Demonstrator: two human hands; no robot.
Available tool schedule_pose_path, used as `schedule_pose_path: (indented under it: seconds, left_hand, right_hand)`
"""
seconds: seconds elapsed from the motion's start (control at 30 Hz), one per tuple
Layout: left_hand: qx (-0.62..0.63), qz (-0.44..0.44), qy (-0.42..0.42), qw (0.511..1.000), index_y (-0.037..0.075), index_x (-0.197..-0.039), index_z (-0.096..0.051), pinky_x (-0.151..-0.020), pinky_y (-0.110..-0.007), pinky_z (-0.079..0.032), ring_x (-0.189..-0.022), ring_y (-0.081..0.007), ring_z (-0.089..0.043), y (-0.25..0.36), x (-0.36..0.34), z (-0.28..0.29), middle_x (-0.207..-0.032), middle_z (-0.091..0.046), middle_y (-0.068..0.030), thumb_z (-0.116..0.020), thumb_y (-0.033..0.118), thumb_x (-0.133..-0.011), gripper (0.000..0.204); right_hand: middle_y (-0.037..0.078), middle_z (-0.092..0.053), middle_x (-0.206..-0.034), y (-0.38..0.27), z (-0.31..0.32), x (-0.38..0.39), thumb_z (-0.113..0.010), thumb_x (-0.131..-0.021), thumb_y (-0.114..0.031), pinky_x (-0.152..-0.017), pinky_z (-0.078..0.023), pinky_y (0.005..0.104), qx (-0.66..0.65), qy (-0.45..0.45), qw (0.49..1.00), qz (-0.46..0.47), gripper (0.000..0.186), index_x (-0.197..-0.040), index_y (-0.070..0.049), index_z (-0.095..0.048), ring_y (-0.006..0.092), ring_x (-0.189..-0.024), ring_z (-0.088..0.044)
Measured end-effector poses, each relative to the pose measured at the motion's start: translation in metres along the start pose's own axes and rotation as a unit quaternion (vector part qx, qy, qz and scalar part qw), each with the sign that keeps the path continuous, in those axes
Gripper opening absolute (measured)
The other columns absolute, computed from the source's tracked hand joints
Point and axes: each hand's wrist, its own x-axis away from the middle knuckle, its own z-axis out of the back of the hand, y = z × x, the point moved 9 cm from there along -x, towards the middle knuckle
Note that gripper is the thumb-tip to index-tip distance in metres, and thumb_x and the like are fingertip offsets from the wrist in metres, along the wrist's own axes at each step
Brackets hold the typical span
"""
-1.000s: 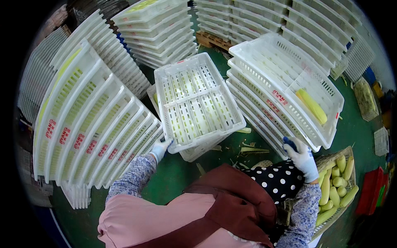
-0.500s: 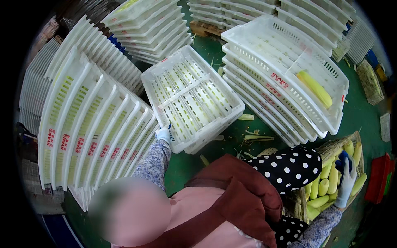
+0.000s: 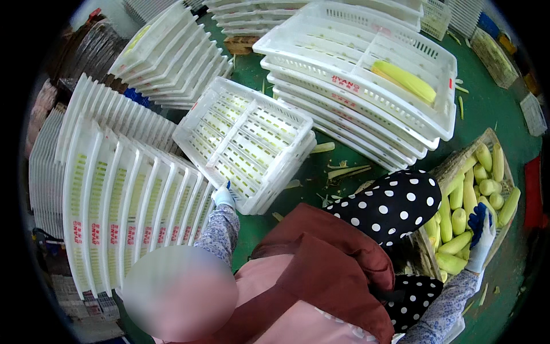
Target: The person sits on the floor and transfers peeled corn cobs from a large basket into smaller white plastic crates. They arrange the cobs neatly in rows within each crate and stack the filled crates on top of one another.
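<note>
My left hand (image 3: 224, 196), in a white glove with blue on the fingers, grips the near left corner of a white slotted plastic crate (image 3: 234, 135). The crate tilts and has a divider across its middle; pale green shows through its slots. Over on the right, my right hand (image 3: 481, 232), in the same kind of glove, is above a worn tan basket (image 3: 450, 170). Its fingers are apart and bent downward, and I see nothing held. The basket contains several long, pale green vegetables (image 3: 456, 245), possibly corn ears in husk.
White crates (image 3: 143, 200) stand stacked on the left, more (image 3: 172, 51) at the far left. Another stack (image 3: 355, 86) is at the far right; one yellow-green vegetable (image 3: 404, 81) lies in its top crate. Leaf scraps (image 3: 346, 172) litter the green floor. A red container (image 3: 533, 189) stands beyond the basket.
The whole view has shifted. The held crate has turned a little and levelled, with my left hand still on its corner. My right hand has lowered slightly over the basket.
</note>
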Motion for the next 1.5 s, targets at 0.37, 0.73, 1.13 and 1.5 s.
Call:
schedule_pose_path:
  seconds: [0.37, 0.73, 1.13, 1.5]
  left_hand:
    - [-0.038, 0.008, -0.016, 0.999, -0.003, -0.111, -0.06, -0.068, -0.044, -0.056, -0.075, -0.03, -0.065, -0.004, -0.012, 0.0, -0.095, -0.066, -0.0154, -0.065, 0.002, -0.078, 0.034]
    - [-0.38, -0.384, -0.064, 0.839, -0.005, -0.12, -0.056, -0.083, -0.032, -0.05, -0.093, -0.0206, -0.06, 0.129, -0.03, -0.056, -0.109, -0.062, -0.0125, -0.056, 0.018, -0.093, 0.035]
    - [-0.007, -0.167, -0.819, 0.549, 0.0, -0.111, -0.062, -0.075, -0.022, -0.049, -0.081, -0.0097, -0.06, 0.108, 0.687, -0.361, -0.096, -0.065, -0.0047, -0.063, 0.006, -0.09, 0.022]
    - [-0.279, -0.428, -0.848, 0.141, 0.002, -0.129, -0.049, -0.093, -0.036, -0.045, -0.107, -0.0255, -0.056, -0.063, 0.722, -0.39, -0.115, -0.058, -0.0162, -0.071, 0.02, -0.076, 0.06]
  right_hand:
    - [0.009, -0.059, -0.121, 0.011, 0.037, 0.014, -0.042, -0.1, -0.034, -0.083, -0.048, 0.0267, 0.027, 0.02, 0.999, 0.009, 0.044, -0.132, -0.005, -0.05, 0.0146, -0.094, -0.06]
    - [0.007, -0.067, -0.101, -0.015, 0.105, 0.037, -0.053, -0.097, -0.026, -0.071, -0.053, 0.0282, -0.071, 0.149, 0.986, 0.013, 0.034, -0.12, -0.002, -0.058, 0.0151, -0.079, -0.064]
    - [0.024, -0.064, -0.106, 0.105, -0.041, 0.047, -0.06, -0.081, -0.059, -0.085, -0.05, 0.0389, 0.332, -0.164, 0.922, -0.115, 0.077, -0.126, 0.002, -0.053, 0.0328, -0.098, -0.064]
    - [0.012, -0.065, -0.096, 0.134, -0.005, 0.017, -0.067, -0.083, -0.025, -0.058, -0.055, 0.0288, 0.003, -0.203, 0.953, -0.223, 0.042, -0.115, 0.0, -0.061, 0.0172, -0.086, -0.063]
